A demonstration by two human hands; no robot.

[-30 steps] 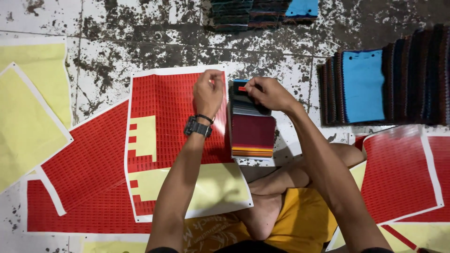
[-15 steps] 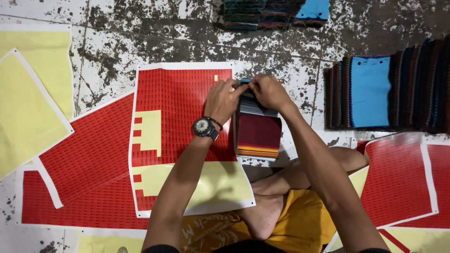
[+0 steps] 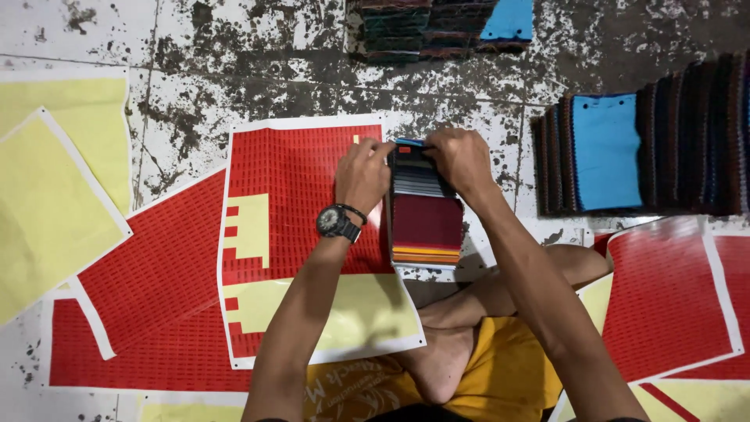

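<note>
Nearest the camera: bent knees and yellow shorts (image 3: 500,375), both forearms reaching forward over them. Below the left forearm, a red sticker sheet (image 3: 289,195) with a stepped yellow patch of bare backing where labels are already gone. Just beyond, a fanned stack of fabric swatches (image 3: 424,223), flat on the floor against the sheet's right edge, maroon piece foremost, orange strips at the near end, greys and a blue sliver at the far end. Left hand (image 3: 362,173), watch on the wrist, now brought right over to the stack's far left corner, fingers curled and pressing there; a second ago out flat on the red sheet, apart from the stack. Right hand (image 3: 459,160) hunched over the same far edge as before, fingertips pinched down on the top swatch. Both hands meeting at one spot suggests, as a guess, something small being stuck or smoothed onto that end. Whatever sits under the fingertips hidden by knuckles; impossible to tell whether a label is held. Farther off, more red and yellow sheets (image 3: 55,211) spread left and right, a row of dark swatches with a blue one (image 3: 605,152) on top at right, another pile (image 3: 437,27) cut off by the top edge.
</note>
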